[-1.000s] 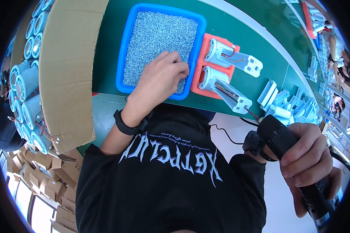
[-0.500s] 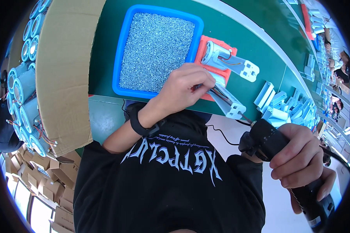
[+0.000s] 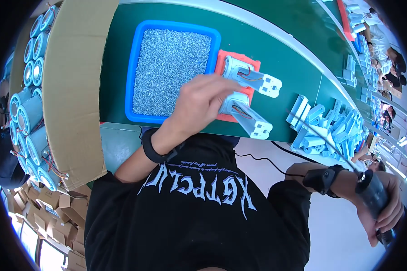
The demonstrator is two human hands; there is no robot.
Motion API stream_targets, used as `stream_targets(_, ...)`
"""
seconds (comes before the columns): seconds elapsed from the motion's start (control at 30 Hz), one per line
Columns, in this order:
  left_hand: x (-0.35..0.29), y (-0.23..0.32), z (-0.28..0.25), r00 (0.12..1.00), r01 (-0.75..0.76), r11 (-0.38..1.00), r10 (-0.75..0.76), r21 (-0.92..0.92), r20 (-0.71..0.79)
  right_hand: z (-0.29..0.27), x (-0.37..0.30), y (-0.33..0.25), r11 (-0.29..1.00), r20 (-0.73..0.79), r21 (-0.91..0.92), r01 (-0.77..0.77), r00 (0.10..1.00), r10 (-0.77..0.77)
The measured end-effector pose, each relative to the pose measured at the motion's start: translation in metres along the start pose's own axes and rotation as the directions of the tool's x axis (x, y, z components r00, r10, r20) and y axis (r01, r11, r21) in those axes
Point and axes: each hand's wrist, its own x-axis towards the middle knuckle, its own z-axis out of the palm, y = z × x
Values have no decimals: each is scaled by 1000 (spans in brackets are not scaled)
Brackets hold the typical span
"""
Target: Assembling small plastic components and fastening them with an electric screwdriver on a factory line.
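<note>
My left hand (image 3: 201, 104) hovers above the near white motor assembly (image 3: 234, 104), fingers bent and smeared by motion; whether they hold anything is unclear. That assembly is a cylinder with a long bracket (image 3: 257, 128) and thin wires, resting in a red holder (image 3: 224, 118). Beside it, farther back, lies a second assembly of the same kind, its bracket (image 3: 270, 86) pointing right. Out at the lower right, my right hand (image 3: 386, 210) is wrapped round a black electric screwdriver (image 3: 371, 192). The screwdriver's long thin bit reaches up-left past a pile of white brackets (image 3: 330, 131).
A blue tray (image 3: 130, 90) full of small screws stands on the green table (image 3: 253, 38), left of the holders. At the far left, a cardboard box (image 3: 77, 95) borders stacked white cylinders (image 3: 34, 131). A black cable (image 3: 262, 161) hangs below the table edge. Other people (image 3: 384, 58) sit farther right.
My right hand has swung the screwdriver away right, off the near bracket's end. My left hand has lifted off the near assembly and shifted slightly left. The whole view has shifted a little.
</note>
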Motion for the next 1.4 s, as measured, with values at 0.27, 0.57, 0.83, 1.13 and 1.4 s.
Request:
stream_targets(0.27, 35, 8, 0, 992, 129, 932, -126, -338, 31, -10, 3, 15, 983, 17, -165, -85, 996, 89)
stream_targets(0.57, 37, -3, 5, 984, 178, 897, -150, -406, 99, -26, 0, 25, 986, 30, -148, -77, 996, 82)
stream_targets(0.83, 39, -5, 4, 982, 170, 920, -126, -354, 142, -23, -11, 42, 974, -9, -170, -151, 988, 152)
stream_targets(1.13, 34, -7, 15, 971, 237, 830, -212, -505, 107, -33, -37, 64, 954, -85, -259, -153, 987, 136)
stream_targets(1.4, 33, -4, 7, 991, -136, 979, 132, -152, -37, -31, -35, 72, 956, -26, -231, -182, 983, 181)
